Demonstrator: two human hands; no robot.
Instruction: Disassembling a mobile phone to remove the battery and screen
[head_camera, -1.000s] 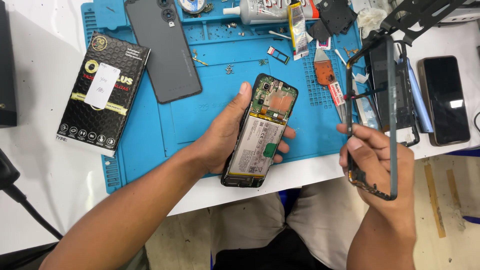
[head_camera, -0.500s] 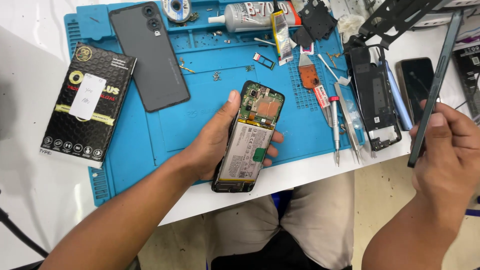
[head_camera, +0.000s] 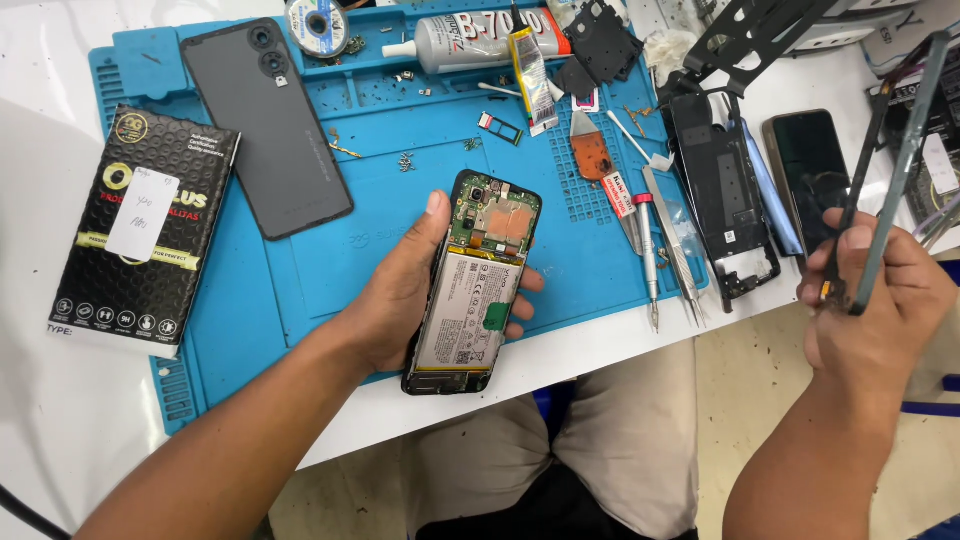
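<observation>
The left hand (head_camera: 400, 300) cradles an opened phone (head_camera: 475, 285) from below, its back cover off so the white battery and the green circuit board at its top end show; the thumb lies along the phone's left edge and the fingertips curl up over its right edge, so the fingers wrap the body rather than spread. The phone hovers over the front part of the blue work mat (head_camera: 300, 270), near the mat's front edge and tilted a little to the right. The right hand (head_camera: 875, 300) is off to the right of the mat, past the table edge, with its fingers closed together around the lower end of a thin dark frame (head_camera: 895, 160), which stands nearly upright and leans to the right. On the mat's back left part lies a grey back cover (head_camera: 270, 125) with its camera holes up. Left of the mat, on the white table, sits a black box (head_camera: 140, 230) with a white label. Along the mat's back edge lies a tube of glue (head_camera: 480, 40), and a roll of tape (head_camera: 315, 22) is just left of it. At the mat's right edge lie tweezers (head_camera: 675, 250), a small screwdriver (head_camera: 648, 260) and a black inner frame (head_camera: 725, 200); beyond it, further right, a dark phone (head_camera: 810, 170) lies flat.
</observation>
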